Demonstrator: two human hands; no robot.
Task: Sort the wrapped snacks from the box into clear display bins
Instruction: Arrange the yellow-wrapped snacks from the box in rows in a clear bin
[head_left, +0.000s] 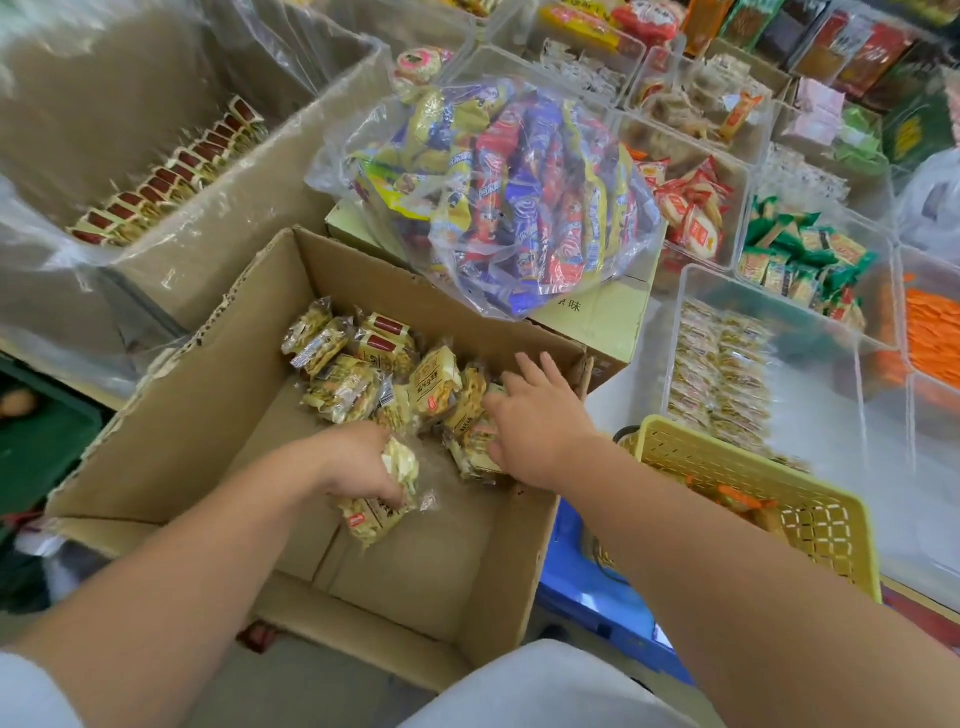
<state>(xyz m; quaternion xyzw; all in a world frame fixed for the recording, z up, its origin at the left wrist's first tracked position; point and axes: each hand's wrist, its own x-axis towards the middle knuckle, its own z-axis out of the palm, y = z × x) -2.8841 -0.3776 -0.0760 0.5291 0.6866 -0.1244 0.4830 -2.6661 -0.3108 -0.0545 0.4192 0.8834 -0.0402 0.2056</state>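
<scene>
Wrapped snacks (343, 387) are heaped far-right in the box (395, 566). Some are gripped in the left hand (363, 462); the right hand (535, 415) is spread flat over others. A firm, full gather is advised before lifting.

Left forearm (208, 545) and right forearm (727, 540) both in shot, bare right down to the left hand (358, 462) and right hand (535, 415). White short sleeve (23, 696) showing at the left forearm's elbow end; right of that forearm, a plain whitish garment (545, 686).
</scene>
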